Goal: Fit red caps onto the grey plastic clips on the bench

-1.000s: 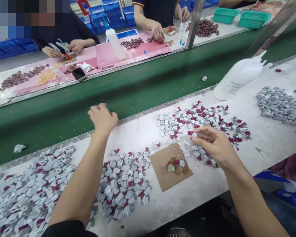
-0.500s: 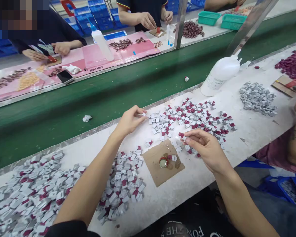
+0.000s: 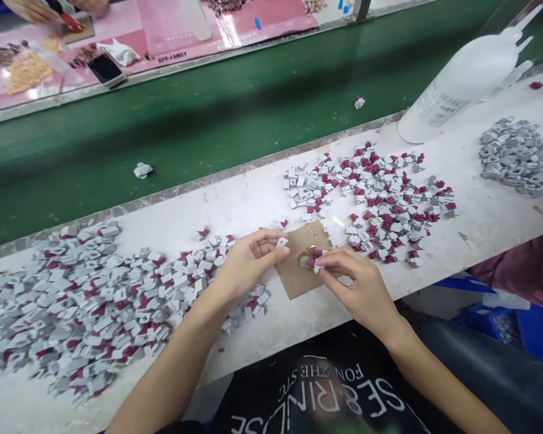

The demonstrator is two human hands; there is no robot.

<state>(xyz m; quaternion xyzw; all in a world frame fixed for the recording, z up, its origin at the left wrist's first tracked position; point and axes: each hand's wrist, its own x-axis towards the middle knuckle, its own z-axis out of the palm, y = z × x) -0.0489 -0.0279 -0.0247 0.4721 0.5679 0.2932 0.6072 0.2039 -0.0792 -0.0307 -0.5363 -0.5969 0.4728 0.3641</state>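
Note:
My left hand (image 3: 251, 260) pinches a small light-grey block (image 3: 281, 242) between thumb and fingertips, left of the cardboard square (image 3: 294, 283). My right hand (image 3: 357, 283) is closed on a small grey-and-dark-red piece (image 3: 317, 266), held at the right side of a bottle cap (image 3: 304, 260) on the cardboard. Whether the piece touches the cap, I cannot tell. Tiny shiny bits (image 3: 315, 232) lie by the cardboard's top corner. Beyond the cardboard spreads a pile of grey-and-dark-red pieces (image 3: 380, 205). To the left lies a larger pile of similar pieces (image 3: 104, 307), partly behind my left forearm.
A white squeeze bottle (image 3: 461, 84) leans at the back right, near a heap of grey pieces (image 3: 516, 157). Behind the table edge runs a green belt (image 3: 235, 108) carrying a few stray pieces. Across it, a person's hand (image 3: 31, 9) and a phone (image 3: 105, 69) show. A maroon sleeve (image 3: 520, 271) is at right.
My left hand has drawn back from the far pile with a grey block. My right hand has moved down and left to the cap with its piece. The view has tilted downward.

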